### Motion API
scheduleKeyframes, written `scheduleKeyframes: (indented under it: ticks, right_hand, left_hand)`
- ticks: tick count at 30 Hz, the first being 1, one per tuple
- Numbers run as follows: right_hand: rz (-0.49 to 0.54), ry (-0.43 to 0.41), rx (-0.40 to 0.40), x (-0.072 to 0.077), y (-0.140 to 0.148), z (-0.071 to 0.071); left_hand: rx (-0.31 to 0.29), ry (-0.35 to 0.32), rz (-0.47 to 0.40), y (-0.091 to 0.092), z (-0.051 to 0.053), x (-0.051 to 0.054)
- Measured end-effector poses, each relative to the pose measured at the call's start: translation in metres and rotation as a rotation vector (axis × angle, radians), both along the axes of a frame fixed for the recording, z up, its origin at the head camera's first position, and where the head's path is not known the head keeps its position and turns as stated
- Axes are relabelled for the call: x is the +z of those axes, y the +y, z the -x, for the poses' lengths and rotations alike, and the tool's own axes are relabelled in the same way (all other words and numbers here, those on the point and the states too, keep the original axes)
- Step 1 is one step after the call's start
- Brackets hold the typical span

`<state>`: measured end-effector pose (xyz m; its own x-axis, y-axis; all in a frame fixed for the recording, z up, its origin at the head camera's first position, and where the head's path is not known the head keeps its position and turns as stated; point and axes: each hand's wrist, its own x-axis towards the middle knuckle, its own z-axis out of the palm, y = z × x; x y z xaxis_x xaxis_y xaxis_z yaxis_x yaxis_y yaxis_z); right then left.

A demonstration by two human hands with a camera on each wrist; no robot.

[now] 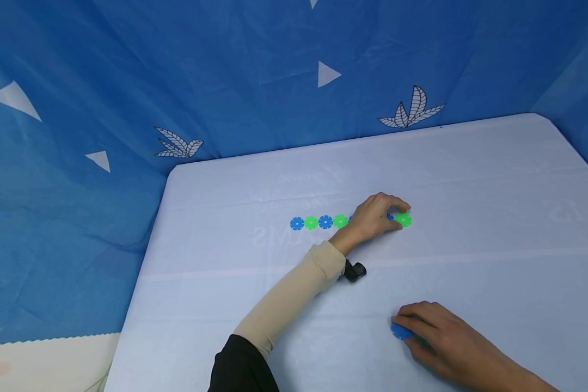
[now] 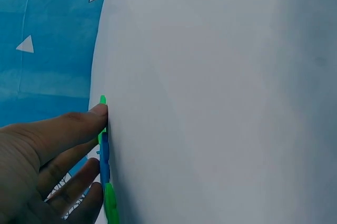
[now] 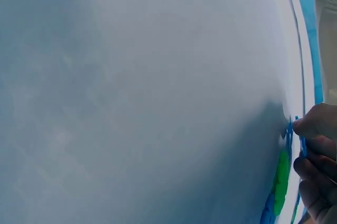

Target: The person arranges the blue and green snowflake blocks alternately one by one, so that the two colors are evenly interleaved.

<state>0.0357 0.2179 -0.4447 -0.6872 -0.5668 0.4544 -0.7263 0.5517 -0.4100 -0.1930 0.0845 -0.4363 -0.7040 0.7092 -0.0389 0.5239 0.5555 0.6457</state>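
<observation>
Left grip point(image 1: 372, 214) partly hides the disc row point(image 1: 340, 219) on white tabletop point(image 1: 480, 218).

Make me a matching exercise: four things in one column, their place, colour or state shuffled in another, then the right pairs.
1. Left hand
2. Right hand
3. Cloth
4. Table

A. holds a blue disc, apart from the row
B. pale, under the row
C. pinches the row's green end disc
D. blue, with white triangles

Pairs: 1-C, 2-A, 3-D, 4-B
</observation>
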Motion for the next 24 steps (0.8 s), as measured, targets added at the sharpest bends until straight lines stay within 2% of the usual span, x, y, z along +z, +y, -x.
scheduleKeyframes:
  ticks: [3, 8, 13, 20, 24]
  right_hand:
    - [0.014, -0.033, -0.022, -0.001, 0.002, 0.002]
    - [0.011, -0.133, -0.110, 0.000, 0.005, 0.004]
    - [0.056, -0.208, -0.161, 0.000, 0.004, 0.005]
    - [0.118, -0.245, -0.195, -0.001, 0.006, 0.009]
    - [0.144, -0.237, -0.209, -0.002, 0.009, 0.012]
  left_hand:
    - [-0.001, 0.002, 0.000, 0.000, 0.000, 0.000]
    - [-0.001, 0.005, -0.002, 0.000, 0.000, -0.001]
    - [-0.006, 0.007, -0.004, 0.000, 0.000, -0.002]
    - [-0.003, 0.009, -0.002, -0.001, 0.000, -0.002]
    - [-0.008, 0.012, -0.003, 0.000, -0.001, -0.002]
